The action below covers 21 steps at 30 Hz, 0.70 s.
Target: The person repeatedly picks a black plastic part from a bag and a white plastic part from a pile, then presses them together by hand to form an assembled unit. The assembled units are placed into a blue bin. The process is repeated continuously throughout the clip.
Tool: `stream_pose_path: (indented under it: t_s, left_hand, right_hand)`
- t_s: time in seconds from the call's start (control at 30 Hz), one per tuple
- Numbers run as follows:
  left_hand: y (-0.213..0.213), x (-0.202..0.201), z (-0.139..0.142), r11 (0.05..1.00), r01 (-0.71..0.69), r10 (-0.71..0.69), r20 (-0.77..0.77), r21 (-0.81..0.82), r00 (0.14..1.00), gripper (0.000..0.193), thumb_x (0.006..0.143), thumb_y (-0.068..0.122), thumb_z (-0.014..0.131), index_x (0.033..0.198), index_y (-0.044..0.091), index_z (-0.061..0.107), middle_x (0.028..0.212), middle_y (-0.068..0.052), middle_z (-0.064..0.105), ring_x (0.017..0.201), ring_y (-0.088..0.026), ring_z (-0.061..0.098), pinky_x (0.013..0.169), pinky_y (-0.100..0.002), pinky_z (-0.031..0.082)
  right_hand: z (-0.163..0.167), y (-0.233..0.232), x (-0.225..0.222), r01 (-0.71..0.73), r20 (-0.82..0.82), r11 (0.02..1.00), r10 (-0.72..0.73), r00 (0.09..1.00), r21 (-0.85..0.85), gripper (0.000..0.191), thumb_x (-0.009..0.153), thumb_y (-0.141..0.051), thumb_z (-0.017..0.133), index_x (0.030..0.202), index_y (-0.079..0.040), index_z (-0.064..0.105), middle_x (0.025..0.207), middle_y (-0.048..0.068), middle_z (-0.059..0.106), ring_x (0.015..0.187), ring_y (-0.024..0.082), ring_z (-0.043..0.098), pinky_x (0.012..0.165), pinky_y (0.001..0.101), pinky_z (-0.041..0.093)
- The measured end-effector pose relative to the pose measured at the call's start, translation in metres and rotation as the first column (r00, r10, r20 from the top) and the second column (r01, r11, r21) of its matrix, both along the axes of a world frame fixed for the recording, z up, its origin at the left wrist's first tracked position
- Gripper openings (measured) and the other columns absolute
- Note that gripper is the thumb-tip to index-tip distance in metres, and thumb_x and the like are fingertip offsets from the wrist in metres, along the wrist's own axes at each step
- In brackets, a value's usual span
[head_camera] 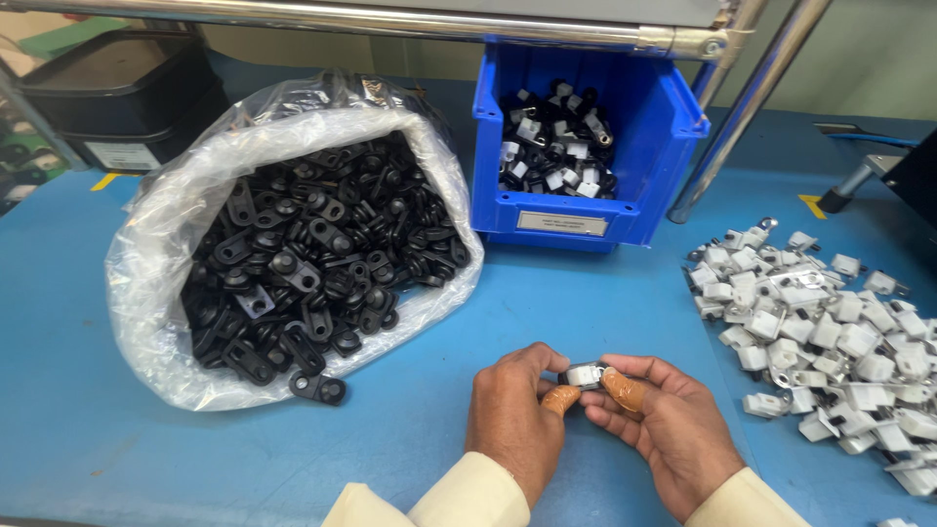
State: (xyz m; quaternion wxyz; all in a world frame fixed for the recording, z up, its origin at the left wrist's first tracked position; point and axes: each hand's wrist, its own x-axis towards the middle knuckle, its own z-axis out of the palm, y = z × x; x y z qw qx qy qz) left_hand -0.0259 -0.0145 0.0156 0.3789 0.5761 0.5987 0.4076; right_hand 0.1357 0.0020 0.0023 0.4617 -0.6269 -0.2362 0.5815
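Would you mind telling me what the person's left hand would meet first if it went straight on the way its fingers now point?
The left hand points rightward, already touching the small white clip held between both hands. Straight beyond comes the right hand, its fingers pinching the clip's other side.

- Blue worktable (605,312), flat top, fills most of the view.
- Clear plastic bag (156,273) lying on it at left, mouth open twd the viewer, packed w/ black plastic clips (312,263); one black clip (319,387) sits loose on the table just at the bag's mouth.
- Blue bin (639,117) stands at back centre, just right of the bag, w/ black-and-white parts inside.
- Loose pile of white clips (830,332) spread straight on the table at right, running to the frame edge.
- Black trays (107,98) stacked at back left corner.
- Slanted metal post (742,107) meets the table right of the bin.
- Yellow marks (812,205) on the surface.
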Motion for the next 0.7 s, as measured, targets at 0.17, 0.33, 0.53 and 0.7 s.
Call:
stream_pose_path:
  t_s: [0.17, 0.33, 0.53, 0.7]
  left_hand:
    - [-0.007, -0.022, -0.005, 0.994, -0.051, 0.061, 0.095, -0.1, 0.994, 0.065, 0.076, 0.012, 0.087, 0.133, 0.013, 0.055, 0.115, -0.003, 0.073, 0.075, -0.022, 0.075, 0.066, -0.032, 0.061]
    - [-0.022, -0.044, -0.007, 0.965, 0.071, -0.004, 0.255, -0.253, 0.967, 0.043, 0.085, 0.017, 0.078, 0.124, 0.011, 0.061, 0.105, -0.007, 0.079, 0.067, -0.016, 0.073, 0.057, -0.028, 0.059]
    - [-0.018, -0.054, -0.008, 0.938, 0.107, -0.005, 0.294, -0.33, 0.956, 0.023, 0.091, 0.012, 0.068, 0.113, 0.006, 0.067, 0.1, -0.005, 0.076, 0.065, -0.012, 0.074, 0.054, -0.024, 0.059]
    - [-0.022, -0.07, -0.012, 0.919, 0.088, 0.006, 0.239, -0.383, 0.971, 0.018, 0.092, 0.012, 0.068, 0.109, 0.005, 0.069, 0.097, -0.006, 0.077, 0.065, -0.011, 0.074, 0.054, -0.024, 0.059]
  right_hand:
    - [0.003, 0.016, 0.009, -0.292, 0.064, 0.949, 0.3, 0.952, -0.121, 0.021, 0.095, -0.01, 0.063, 0.109, 0.004, 0.069, 0.094, 0.017, 0.074, 0.076, 0.024, 0.071, 0.073, 0.0364, 0.059]
    - [0.06, 0.07, 0.004, -0.441, 0.2, 0.86, 0.399, 0.895, 0.257, 0.024, 0.094, -0.008, 0.065, 0.116, -0.001, 0.066, 0.1, 0.015, 0.074, 0.084, 0.022, 0.071, 0.075, 0.0363, 0.06]
    - [0.073, 0.084, 0.008, -0.308, 0.461, 0.892, 0.133, 0.877, 0.329, 0.028, 0.095, -0.019, 0.067, 0.12, -0.009, 0.07, 0.105, 0.009, 0.076, 0.097, 0.025, 0.073, 0.079, 0.0387, 0.058]
    - [0.001, 0.021, 0.113, -0.417, 0.968, 0.909, -0.115, -0.223, 0.012, 0.04, 0.084, -0.033, 0.081, 0.122, -0.018, 0.079, 0.11, 0.011, 0.079, 0.094, 0.025, 0.072, 0.082, 0.0369, 0.058]
